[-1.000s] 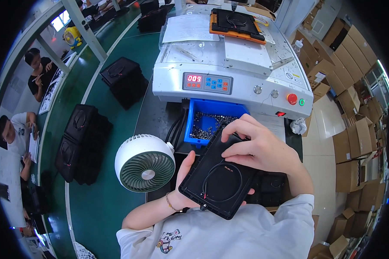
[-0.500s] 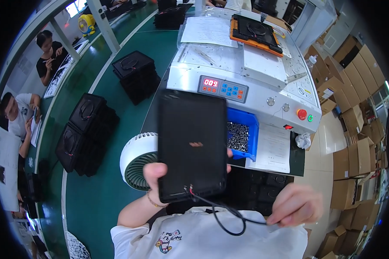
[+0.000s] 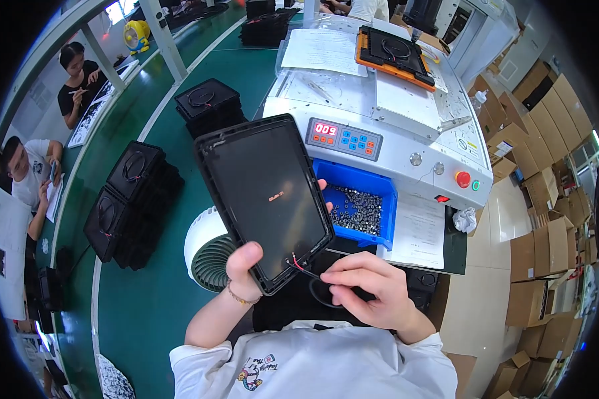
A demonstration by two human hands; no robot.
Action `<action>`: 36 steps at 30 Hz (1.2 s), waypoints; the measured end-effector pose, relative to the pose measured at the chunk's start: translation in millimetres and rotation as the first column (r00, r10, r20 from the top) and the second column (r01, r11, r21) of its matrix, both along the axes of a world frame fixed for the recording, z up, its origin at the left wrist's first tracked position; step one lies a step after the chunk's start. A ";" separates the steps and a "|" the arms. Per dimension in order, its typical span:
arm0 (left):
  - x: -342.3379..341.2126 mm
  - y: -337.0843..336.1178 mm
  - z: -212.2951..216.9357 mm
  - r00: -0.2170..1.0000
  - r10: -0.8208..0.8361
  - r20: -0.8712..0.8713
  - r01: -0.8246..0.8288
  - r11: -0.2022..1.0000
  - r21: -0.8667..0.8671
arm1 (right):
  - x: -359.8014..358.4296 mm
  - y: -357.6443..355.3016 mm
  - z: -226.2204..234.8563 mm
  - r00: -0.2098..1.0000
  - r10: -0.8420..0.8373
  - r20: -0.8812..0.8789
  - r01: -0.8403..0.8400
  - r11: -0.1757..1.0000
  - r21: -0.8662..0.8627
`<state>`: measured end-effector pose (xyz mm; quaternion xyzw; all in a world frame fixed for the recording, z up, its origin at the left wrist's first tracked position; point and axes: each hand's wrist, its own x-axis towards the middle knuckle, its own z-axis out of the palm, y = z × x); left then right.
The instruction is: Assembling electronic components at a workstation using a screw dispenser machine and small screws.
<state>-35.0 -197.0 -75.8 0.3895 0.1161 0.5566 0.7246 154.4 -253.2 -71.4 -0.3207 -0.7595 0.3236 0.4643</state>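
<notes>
A flat black panel (image 3: 266, 193) with a raised rim is tilted in front of me, and my left hand (image 3: 247, 269) grips it around its lower left part. The thumb lies over the near edge, and fingertips show past the right edge. From the panel's lower end come red and pale wire ends that run into a black cable (image 3: 313, 272). My right hand (image 3: 369, 289) pinches this cable close to the panel. Part of the cable loops below and behind the right fingers, where its far end is hidden.
Behind the panel stands a white machine (image 3: 293, 113) with a control display and a red button. A blue bin (image 3: 389, 219) holds several small metal nuts. A white fan (image 3: 209, 249) is at the left. Stacked black panels (image 3: 133, 173) lie on the green table (image 3: 146, 319). Cardboard boxes (image 3: 532, 253) fill the right side.
The panel has turned and tilted, its top leaning left. My right hand has moved left and up along the cable, towards the panel. More of the blue bin shows.
</notes>
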 end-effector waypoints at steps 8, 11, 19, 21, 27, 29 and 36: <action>6.1 1.7 6.6 0.982 0.017 0.189 0.016 0.985 -0.172 | -11.3 1.1 -36.7 0.934 0.074 -0.348 -0.250 0.834 -0.492; 7.9 2.2 -1.3 0.980 0.087 0.182 -0.061 0.988 -0.141 | -20.7 -3.7 -44.6 0.811 -0.079 -0.580 -0.301 0.793 -0.529; 9.2 -4.2 -11.9 0.979 0.049 0.197 -0.028 0.994 -0.106 | -29.0 -7.4 -58.6 0.771 -0.094 -0.630 -0.384 0.720 -0.577; 9.8 -5.6 -9.4 0.974 0.053 0.222 -0.025 0.991 -0.129 | -30.0 -7.5 -61.5 0.776 -0.095 -0.623 -0.362 0.742 -0.564; 8.4 -7.7 -10.0 0.970 0.063 0.235 -0.030 0.989 -0.145 | -34.1 -9.4 -66.1 0.767 -0.151 -0.623 -0.347 0.719 -0.602; 7.9 -8.9 -10.3 0.974 0.063 0.219 -0.032 0.989 -0.143 | -35.7 -10.6 -70.2 0.720 -0.195 -0.667 -0.380 0.693 -0.613; 3.2 -11.3 -10.7 0.989 0.054 0.137 -0.038 0.992 -0.117 | -41.8 -7.7 -62.8 0.720 -0.294 -0.628 -0.396 0.570 -0.720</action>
